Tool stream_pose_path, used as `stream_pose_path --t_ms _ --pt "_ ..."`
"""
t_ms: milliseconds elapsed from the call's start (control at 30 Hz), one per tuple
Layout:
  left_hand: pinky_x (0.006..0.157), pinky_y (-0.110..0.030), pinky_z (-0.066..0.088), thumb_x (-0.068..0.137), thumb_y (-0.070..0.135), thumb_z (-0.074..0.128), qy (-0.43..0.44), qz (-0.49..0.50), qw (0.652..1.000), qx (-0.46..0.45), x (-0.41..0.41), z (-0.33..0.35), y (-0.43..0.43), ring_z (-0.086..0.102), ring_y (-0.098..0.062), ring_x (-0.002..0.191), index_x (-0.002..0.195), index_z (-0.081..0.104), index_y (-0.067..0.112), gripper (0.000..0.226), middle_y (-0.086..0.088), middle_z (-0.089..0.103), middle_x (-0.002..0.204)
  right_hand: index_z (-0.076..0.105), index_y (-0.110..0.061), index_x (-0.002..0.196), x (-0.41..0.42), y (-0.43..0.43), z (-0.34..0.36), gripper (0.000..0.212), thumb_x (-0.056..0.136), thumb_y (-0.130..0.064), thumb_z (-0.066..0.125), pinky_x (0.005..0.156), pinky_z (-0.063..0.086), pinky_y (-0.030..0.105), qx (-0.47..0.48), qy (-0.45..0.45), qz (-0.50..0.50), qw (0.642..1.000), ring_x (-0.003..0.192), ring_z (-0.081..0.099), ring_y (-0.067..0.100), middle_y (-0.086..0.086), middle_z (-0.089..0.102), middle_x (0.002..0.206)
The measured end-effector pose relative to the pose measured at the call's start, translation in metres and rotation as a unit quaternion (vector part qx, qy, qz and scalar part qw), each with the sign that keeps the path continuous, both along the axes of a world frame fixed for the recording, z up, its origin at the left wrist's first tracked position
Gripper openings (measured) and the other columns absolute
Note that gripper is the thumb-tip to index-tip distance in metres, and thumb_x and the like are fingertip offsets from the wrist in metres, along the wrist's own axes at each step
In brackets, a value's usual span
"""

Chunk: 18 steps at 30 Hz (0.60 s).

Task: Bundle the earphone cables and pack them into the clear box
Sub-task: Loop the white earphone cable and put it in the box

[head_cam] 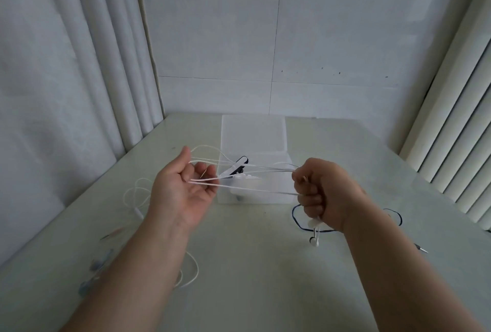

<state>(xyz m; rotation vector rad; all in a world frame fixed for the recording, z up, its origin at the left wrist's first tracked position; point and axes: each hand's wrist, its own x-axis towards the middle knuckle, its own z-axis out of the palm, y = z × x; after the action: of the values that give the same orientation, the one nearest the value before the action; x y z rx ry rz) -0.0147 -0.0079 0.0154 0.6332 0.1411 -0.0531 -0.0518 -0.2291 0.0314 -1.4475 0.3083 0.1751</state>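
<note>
We hold a thin white earphone cable (249, 172) stretched in several strands between our hands above the clear plastic box (255, 175). Our left hand (183, 193) is half open, the strands looped over its fingers; our right hand (324, 193) is a closed fist around them. On the smooth pale table (252, 278) lie one dark cable (300, 222) and one more white cable (138, 193).

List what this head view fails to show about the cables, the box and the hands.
- Right hand: a closed fist hides how the white cable sits inside it.
- Clear box: the stretched strands cross its contents, so the number of bundles inside is unclear.
- Dark cable: the right wrist covers its middle.
- Loose white cable: the left forearm covers part of it.
- Bluish items at the table's left edge: too blurred to identify.
</note>
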Motion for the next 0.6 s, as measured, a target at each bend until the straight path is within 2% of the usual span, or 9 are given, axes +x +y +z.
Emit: stream_pose_path --t_ms 67,133,200,233,300,333,400,533,600 --pt "0.071 -0.025 0.042 0.092 0.035 0.059 -0.008 0.018 0.999 -0.026 0.001 -0.002 -0.002 0.054 -0.011 0.06 0.056 0.041 0.019 0.043 0.005 0.042 0.053 0.051 -0.013 0.068 0.0 -0.002 0.0 0.015 0.082 -0.012 0.055 0.04 0.012 0.021 0.011 -0.025 -0.001 1.0 0.044 0.018 0.011 -0.003 0.028 0.052" --pt "0.067 -0.023 0.039 0.094 0.04 0.054 -0.038 0.03 0.998 -0.041 0.001 -0.002 -0.002 0.053 -0.008 0.063 0.061 0.05 0.021 0.038 0.008 0.05 0.056 0.058 -0.008 0.076 -0.001 0.0 -0.001 0.015 0.09 -0.013 0.055 0.039 0.02 0.021 -0.004 -0.049 0.005 0.999 0.044 0.029 0.011 -0.001 0.038 0.052" --pt "0.068 -0.024 0.039 0.095 0.043 0.052 -0.075 0.024 0.996 -0.036 0.0 0.0 0.001 0.055 -0.008 0.073 0.073 0.064 0.022 0.032 0.009 0.061 0.072 0.06 -0.006 0.08 -0.002 0.002 -0.002 0.017 0.095 -0.013 0.054 0.042 0.03 0.023 -0.029 -0.07 0.021 0.997 0.047 0.042 0.014 0.003 0.049 0.054" --pt "0.073 -0.025 0.041 0.094 0.044 0.051 -0.09 0.016 0.995 -0.032 -0.001 0.002 0.002 0.056 -0.009 0.082 0.087 0.07 0.024 0.028 0.007 0.063 0.085 0.061 -0.006 0.081 -0.003 0.003 -0.002 0.019 0.097 -0.014 0.053 0.045 0.036 0.025 -0.042 -0.079 0.029 0.996 0.049 0.048 0.017 0.004 0.052 0.054" --pt "0.086 -0.029 0.042 0.093 0.048 0.05 -0.107 0.004 0.994 -0.03 -0.002 0.003 0.002 0.055 -0.012 0.101 0.119 0.065 0.035 0.033 0.004 0.059 0.111 0.06 -0.005 0.08 -0.003 0.005 -0.002 0.024 0.098 -0.019 0.053 0.051 0.043 0.029 -0.061 -0.084 0.036 0.994 0.054 0.057 0.022 0.006 0.052 0.054" --pt "0.091 -0.032 0.043 0.093 0.049 0.048 -0.112 0.002 0.993 -0.033 -0.004 0.004 0.002 0.055 -0.014 0.109 0.127 0.058 0.041 0.036 0.002 0.057 0.121 0.06 -0.006 0.08 -0.003 0.006 -0.003 0.027 0.099 -0.023 0.052 0.053 0.045 0.03 -0.068 -0.083 0.038 0.994 0.055 0.059 0.023 0.005 0.05 0.053" --pt "0.096 -0.039 0.045 0.094 0.046 0.049 -0.12 0.0 0.992 -0.042 -0.005 0.005 -0.002 0.059 -0.021 0.115 0.13 0.051 0.048 0.036 -0.004 0.055 0.13 0.061 -0.007 0.08 -0.003 0.008 -0.005 0.03 0.099 -0.027 0.051 0.052 0.043 0.029 -0.105 -0.083 0.047 0.99 0.051 0.055 0.022 0.002 0.046 0.053" --pt "0.096 -0.046 0.049 0.08 0.041 0.062 -0.13 0.032 0.989 -0.056 -0.003 0.002 -0.004 0.07 -0.024 0.098 0.113 0.051 0.047 0.035 -0.009 0.059 0.117 0.066 -0.01 0.082 -0.004 0.012 -0.006 0.03 0.099 -0.029 0.051 0.042 0.034 0.022 -0.23 -0.092 0.088 0.965 0.044 0.039 0.013 -0.004 0.043 0.057" --pt "0.091 -0.043 0.052 0.077 0.041 0.065 -0.114 0.047 0.99 -0.066 0.0 -0.002 -0.002 0.069 -0.022 0.085 0.116 0.05 0.044 0.042 -0.008 0.06 0.102 0.068 -0.011 0.083 -0.005 0.012 -0.006 0.029 0.099 -0.029 0.052 0.038 0.03 0.02 -0.256 -0.093 0.096 0.957 0.043 0.035 0.013 -0.004 0.044 0.06"
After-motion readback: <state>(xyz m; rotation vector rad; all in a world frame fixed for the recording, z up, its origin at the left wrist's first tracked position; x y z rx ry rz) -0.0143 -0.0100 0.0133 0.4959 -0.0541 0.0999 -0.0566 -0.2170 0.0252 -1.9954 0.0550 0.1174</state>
